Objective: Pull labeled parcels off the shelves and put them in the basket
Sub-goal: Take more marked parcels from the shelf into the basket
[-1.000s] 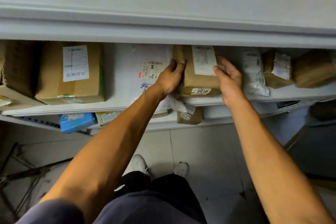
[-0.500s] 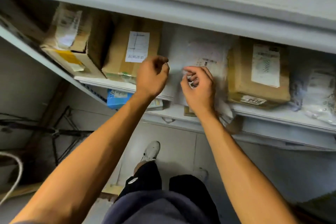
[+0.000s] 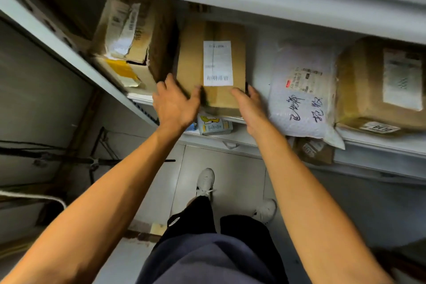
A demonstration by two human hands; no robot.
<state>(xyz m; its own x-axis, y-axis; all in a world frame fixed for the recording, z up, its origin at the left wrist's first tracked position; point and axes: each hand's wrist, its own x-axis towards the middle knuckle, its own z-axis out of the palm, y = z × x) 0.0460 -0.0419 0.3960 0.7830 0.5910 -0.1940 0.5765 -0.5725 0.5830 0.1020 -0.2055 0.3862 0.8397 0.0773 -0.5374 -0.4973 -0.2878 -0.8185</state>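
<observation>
A brown cardboard parcel (image 3: pixel 191 64) with a long white label lies on the middle shelf (image 3: pixel 380 145), straight ahead. My left hand (image 3: pixel 175 104) touches its front left corner, thumb across the top and fingers stretched along the left side. At the front right corner my right hand (image 3: pixel 250 106) does the same, thumb on top and fingers along the right side. The parcel sits flat on the shelf between both hands. No basket is in view.
A torn, taped box (image 3: pixel 136 37) stands to the left of the parcel. To its right lie a white bubble mailer (image 3: pixel 302 99) with handwriting and another labeled brown box (image 3: pixel 362 90). Small packages (image 3: pixel 214 124) sit on the lower shelf. A dark metal frame stands at floor left.
Both hands left the brown box at the right, passed over the white mailer, and now reach the labeled box further left. My view swung left with them.
</observation>
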